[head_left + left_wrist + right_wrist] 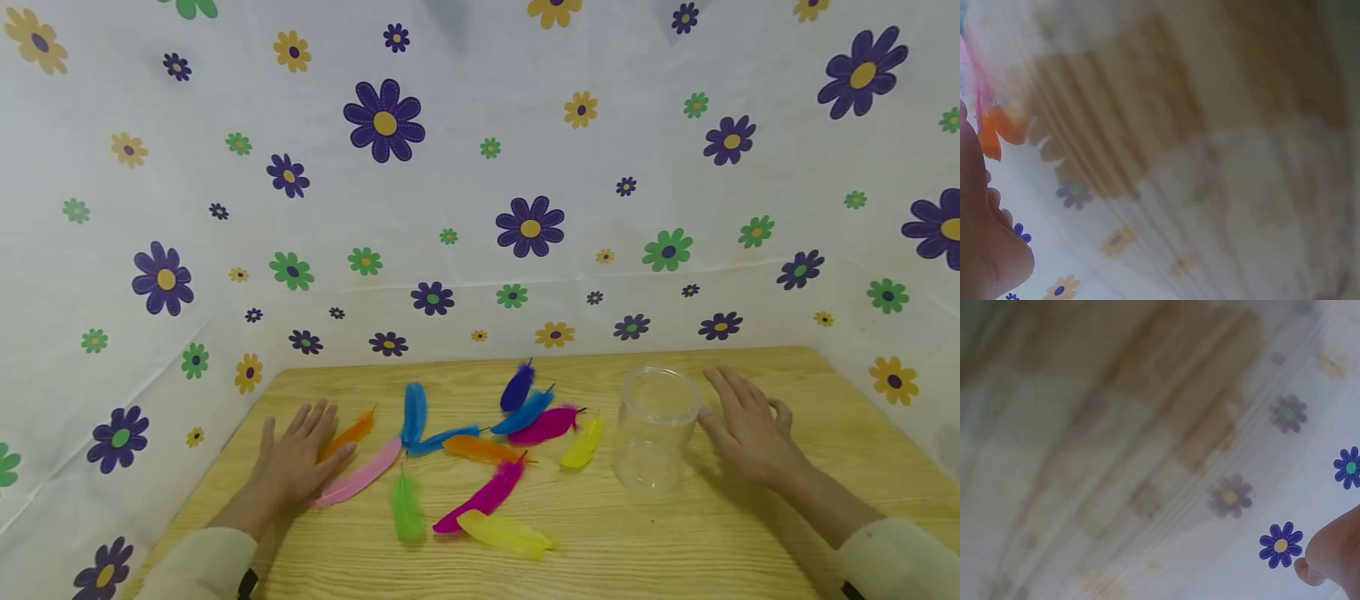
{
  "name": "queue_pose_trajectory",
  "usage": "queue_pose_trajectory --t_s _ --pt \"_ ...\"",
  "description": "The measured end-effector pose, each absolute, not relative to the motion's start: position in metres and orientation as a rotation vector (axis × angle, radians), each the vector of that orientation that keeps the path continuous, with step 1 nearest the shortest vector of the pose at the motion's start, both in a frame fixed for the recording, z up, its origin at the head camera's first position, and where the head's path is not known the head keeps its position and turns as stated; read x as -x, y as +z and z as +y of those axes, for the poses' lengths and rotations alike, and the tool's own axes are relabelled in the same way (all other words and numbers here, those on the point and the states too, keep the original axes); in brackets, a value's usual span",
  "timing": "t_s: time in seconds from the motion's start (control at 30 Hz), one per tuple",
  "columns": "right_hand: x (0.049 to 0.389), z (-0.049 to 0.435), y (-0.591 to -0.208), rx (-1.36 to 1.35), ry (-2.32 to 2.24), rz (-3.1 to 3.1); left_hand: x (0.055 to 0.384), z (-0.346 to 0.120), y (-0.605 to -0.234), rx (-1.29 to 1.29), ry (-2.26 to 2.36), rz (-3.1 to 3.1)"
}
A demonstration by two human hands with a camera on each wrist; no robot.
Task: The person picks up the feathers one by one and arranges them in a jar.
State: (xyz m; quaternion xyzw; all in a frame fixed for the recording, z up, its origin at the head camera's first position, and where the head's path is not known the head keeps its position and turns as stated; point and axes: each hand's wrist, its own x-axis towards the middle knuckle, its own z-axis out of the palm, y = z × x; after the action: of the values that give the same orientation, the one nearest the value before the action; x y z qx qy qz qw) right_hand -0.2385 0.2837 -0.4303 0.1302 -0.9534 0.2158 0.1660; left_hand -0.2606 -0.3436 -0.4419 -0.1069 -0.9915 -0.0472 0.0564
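Note:
My left hand [295,454] lies palm down on the table with its fingers straight. Beside it are an orange feather [351,436] and a pink feather [363,475], the thumb overlapping the pink one. On the other side, a clear plastic jar [652,467] stands upright with no lid. My right hand [750,429] is just right of the jar, fingers loosely extended and the thumb at the jar's side. In the left wrist view, part of the left hand [988,244] shows near orange feathers [1007,124]. The right wrist view catches only a piece of the right hand [1338,553].
Between the hands lie several loose feathers: blue [414,417], dark blue [517,387], magenta [487,496], green [407,508] and yellow [510,533]. They are spread over a wood-grain table [622,550]. A white flower-print cloth [465,183] rises behind it and at both sides.

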Motion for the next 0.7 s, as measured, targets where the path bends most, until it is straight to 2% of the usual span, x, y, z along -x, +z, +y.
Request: queue_pose_trajectory --t_s 0.23,0.7 --pt "0.232 0.276 -0.429 -0.449 0.679 -2.636 0.260 -0.340 -0.442 0.388 -0.178 -2.980" --pt "0.225 0.272 -0.428 -0.590 0.768 -2.580 0.265 -0.331 -0.439 0.316 -0.171 -2.971"
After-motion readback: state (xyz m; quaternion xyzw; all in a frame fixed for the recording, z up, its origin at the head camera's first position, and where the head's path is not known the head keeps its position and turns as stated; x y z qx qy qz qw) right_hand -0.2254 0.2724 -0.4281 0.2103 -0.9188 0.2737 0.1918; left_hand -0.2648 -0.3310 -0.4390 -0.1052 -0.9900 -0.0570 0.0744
